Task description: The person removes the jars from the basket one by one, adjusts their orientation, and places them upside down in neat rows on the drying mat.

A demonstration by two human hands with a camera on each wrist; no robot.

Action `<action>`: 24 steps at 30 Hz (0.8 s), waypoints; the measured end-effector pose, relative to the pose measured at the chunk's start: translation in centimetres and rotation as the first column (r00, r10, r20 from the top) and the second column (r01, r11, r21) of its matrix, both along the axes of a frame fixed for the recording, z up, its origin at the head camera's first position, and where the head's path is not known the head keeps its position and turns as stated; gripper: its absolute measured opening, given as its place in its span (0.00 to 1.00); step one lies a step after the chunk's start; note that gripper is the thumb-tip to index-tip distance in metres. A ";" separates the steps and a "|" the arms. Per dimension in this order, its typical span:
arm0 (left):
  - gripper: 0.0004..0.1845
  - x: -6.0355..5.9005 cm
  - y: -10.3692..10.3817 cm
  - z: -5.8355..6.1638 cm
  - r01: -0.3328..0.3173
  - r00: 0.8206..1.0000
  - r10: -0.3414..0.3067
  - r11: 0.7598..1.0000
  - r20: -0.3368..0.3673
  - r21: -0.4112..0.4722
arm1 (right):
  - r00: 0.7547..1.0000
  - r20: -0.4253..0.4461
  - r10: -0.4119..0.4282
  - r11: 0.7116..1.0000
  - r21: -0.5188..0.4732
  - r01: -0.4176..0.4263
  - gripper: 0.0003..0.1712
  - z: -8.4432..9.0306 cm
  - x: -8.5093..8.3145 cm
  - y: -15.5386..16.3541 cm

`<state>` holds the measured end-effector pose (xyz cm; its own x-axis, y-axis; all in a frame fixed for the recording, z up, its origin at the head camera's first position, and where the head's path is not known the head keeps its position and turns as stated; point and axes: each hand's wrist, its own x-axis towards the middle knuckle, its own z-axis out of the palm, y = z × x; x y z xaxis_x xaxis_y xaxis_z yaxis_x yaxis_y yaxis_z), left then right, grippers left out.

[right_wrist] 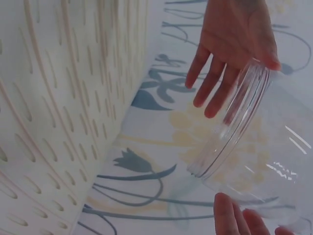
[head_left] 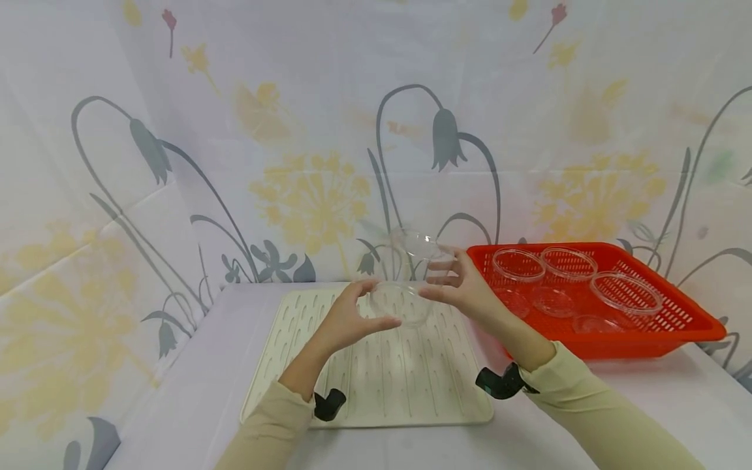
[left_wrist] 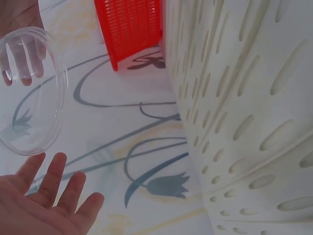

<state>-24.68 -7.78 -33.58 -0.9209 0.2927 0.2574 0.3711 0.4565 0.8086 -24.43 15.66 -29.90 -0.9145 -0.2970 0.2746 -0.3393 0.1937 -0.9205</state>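
A deep, round bowl of clear plastic (head_left: 405, 318) is held up between both hands, above the far part of the cream mat (head_left: 376, 391). It is tilted, its ringed rim toward the head camera and its rounded body farther back. My left hand (head_left: 346, 316) grips the rim from the left, thumb below and index finger above. From the right, my right hand (head_left: 464, 284) holds the bowl with spread fingers along its side. In the right wrist view the ridged rim and glossy wall of the bowl (right_wrist: 279, 166) lie between both hands.
To the right stands a red plastic basket (head_left: 587, 349) with slotted walls, holding several clear bowls (head_left: 625, 303) upright. The cream mat has rows of raised oval ridges and lies on a white-covered table (head_left: 194, 398). Behind hangs a flower-printed cloth (head_left: 329, 78).
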 end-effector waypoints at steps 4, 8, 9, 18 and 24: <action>0.43 0.3 -0.4 -0.2 -0.050 0.999 0.049 0.998 0.017 0.031 | 1.000 0.007 -0.006 1.000 0.009 0.006 0.46 0.0 -0.3 -0.3; 0.42 0.5 -1.1 -0.3 -0.098 0.995 0.096 0.994 0.026 0.049 | 1.000 0.018 -0.015 1.000 0.023 0.015 0.47 0.0 -0.5 -0.5; 0.42 0.6 -1.2 -0.4 -0.106 0.994 0.104 0.993 0.031 0.057 | 1.000 0.022 -0.018 0.999 0.027 0.018 0.47 0.0 -0.6 -0.6; 0.42 0.8 -3.2 -1.2 -0.115 0.993 0.111 0.989 0.037 0.097 | 0.999 0.037 -0.015 0.996 0.084 0.012 0.48 -0.2 -1.0 -1.6; 0.43 1.0 -4.9 -1.8 -0.135 0.989 0.131 0.989 0.061 0.067 | 0.999 0.038 0.006 0.996 0.094 -0.009 0.47 -0.3 -1.2 -2.6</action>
<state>-23.72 -12.67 -35.42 -0.9641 0.1491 0.2197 0.2637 0.4399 0.8585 -25.67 13.07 -30.16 -0.9215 -0.3266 0.2102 -0.3061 0.2775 -0.9107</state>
